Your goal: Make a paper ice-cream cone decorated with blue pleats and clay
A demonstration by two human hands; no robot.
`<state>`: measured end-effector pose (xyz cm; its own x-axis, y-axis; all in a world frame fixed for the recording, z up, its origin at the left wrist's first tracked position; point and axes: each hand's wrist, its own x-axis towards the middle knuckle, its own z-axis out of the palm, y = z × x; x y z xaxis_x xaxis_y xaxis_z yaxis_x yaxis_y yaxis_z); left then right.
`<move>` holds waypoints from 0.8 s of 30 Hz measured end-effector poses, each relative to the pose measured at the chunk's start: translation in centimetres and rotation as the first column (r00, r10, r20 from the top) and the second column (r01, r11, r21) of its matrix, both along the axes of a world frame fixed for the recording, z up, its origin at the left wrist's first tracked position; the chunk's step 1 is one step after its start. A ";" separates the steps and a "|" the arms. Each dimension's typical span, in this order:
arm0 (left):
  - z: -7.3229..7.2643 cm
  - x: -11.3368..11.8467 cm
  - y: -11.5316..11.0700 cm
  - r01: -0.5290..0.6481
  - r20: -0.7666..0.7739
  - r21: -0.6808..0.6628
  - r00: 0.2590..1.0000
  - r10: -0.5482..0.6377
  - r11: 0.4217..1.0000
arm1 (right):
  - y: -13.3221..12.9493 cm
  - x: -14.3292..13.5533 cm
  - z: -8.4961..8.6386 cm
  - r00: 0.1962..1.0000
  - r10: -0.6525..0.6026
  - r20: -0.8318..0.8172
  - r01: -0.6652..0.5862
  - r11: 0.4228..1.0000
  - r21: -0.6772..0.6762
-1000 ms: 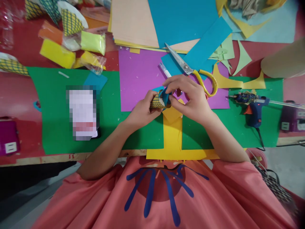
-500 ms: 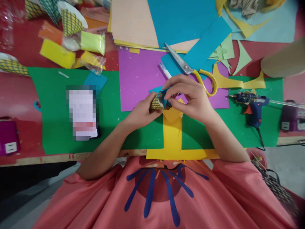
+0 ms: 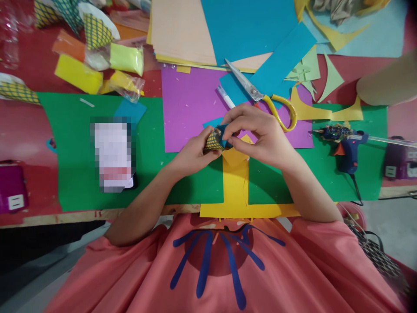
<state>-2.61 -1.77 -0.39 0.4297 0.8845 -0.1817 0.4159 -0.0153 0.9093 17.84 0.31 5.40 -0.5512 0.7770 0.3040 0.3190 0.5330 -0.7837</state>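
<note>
My left hand [image 3: 195, 152] is closed around a small paper cone [image 3: 213, 141] with a yellow and dark green grid pattern. At the cone's open end, my right hand [image 3: 257, 132] pinches a blue paper piece [image 3: 224, 134] between thumb and fingers; the fingers partly cover it. Below the hands a yellow paper strip [image 3: 236, 182] lies on the green sheet [image 3: 192, 187]. Scissors with yellow handles [image 3: 285, 115] rest just beyond my right hand, on blue and purple paper. A white marker [image 3: 224, 95] lies beside their blades.
At the right is a blue glue gun [image 3: 350, 152] with a clear stick and a cord. A phone [image 3: 112, 154], partly blurred out, lies at the left. Packets of yellow clay [image 3: 78, 74], more patterned cones [image 3: 97, 30] and stacked paper sheets [image 3: 182, 34] cover the far side.
My right fingers have shifted slightly at the cone's mouth, and the blue paper piece has turned a little. The cone stays in my left hand.
</note>
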 end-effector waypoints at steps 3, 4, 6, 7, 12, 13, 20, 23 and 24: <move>0.2 0.0 0.1 0.000 -0.022 -0.004 1.000 0.000 1.000 | 0.0 -0.1 0.0 1.000 0.001 0.007 -0.001 1.000 -0.006; 0.3 0.0 0.1 0.001 -0.033 -0.008 0.999 -0.001 1.000 | 0.0 -0.1 0.0 1.000 -0.002 0.005 0.002 1.000 -0.009; 0.6 0.1 0.1 0.003 -0.062 -0.011 0.998 -0.004 1.000 | -0.1 -0.2 -0.1 1.000 -0.014 -0.002 0.014 1.000 -0.019; 0.7 0.1 0.1 0.006 -0.079 -0.009 0.997 -0.006 1.000 | -0.1 -0.3 -0.2 1.000 -0.020 -0.008 0.020 1.000 -0.022; 0.9 0.1 0.1 0.028 -0.136 0.027 0.990 -0.024 0.999 | -0.2 -0.6 -0.4 0.999 -0.035 -0.037 0.034 0.999 -0.018; 0.8 0.0 0.1 0.029 -0.143 0.034 0.989 -0.024 0.999 | -0.2 -0.6 -0.5 0.999 -0.038 -0.037 0.037 0.999 -0.019; 0.9 0.2 0.0 0.033 -0.165 0.047 0.986 -0.025 0.998 | -0.1 -0.8 -0.6 0.997 -0.078 -0.004 0.078 0.997 -0.002; 1.1 0.3 0.0 0.038 -0.171 0.037 0.985 -0.031 0.999 | -0.2 -0.8 -0.7 0.996 -0.085 -0.028 0.086 0.996 0.022; 1.1 0.3 0.0 0.039 -0.169 0.041 0.985 -0.031 0.998 | -0.2 -0.9 -0.7 0.996 -0.088 -0.030 0.089 0.996 0.027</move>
<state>-2.30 -1.77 0.75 0.4270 0.8781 -0.2158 0.5617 -0.0705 0.8243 16.98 0.12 4.65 -0.4713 0.8132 0.3414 0.3435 0.5258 -0.7782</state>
